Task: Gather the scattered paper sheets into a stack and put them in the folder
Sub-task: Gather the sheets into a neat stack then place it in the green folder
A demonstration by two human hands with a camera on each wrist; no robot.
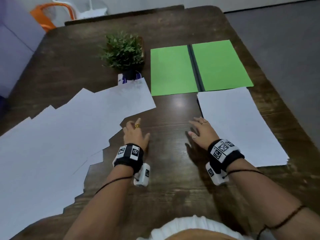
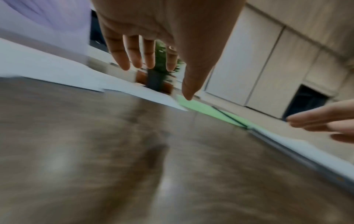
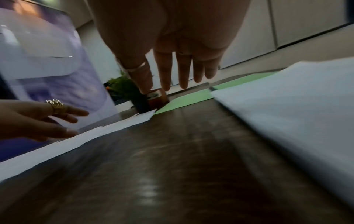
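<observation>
Several white paper sheets point(image 1: 57, 135) lie fanned and overlapping across the left of the dark wooden table point(image 1: 169, 170). A neat white stack point(image 1: 239, 125) lies on the right, just below the open green folder point(image 1: 199, 66). My left hand point(image 1: 134, 130) hovers by the right edge of the scattered sheets, fingers straight, holding nothing. My right hand point(image 1: 199, 129) hovers beside the stack's left edge, fingers extended and empty. The wrist views show the left hand point(image 2: 153, 60) and the right hand point(image 3: 180, 72) above the table, with the sheets point(image 3: 86, 136), the stack point(image 3: 296, 106) and the folder point(image 2: 210, 110) beyond.
A small potted plant point(image 1: 123, 52) stands at the back, left of the folder, with a small white card point(image 1: 128, 79) at its base. An orange chair point(image 1: 46, 16) stands beyond the far left corner. The table's right edge runs close to the stack.
</observation>
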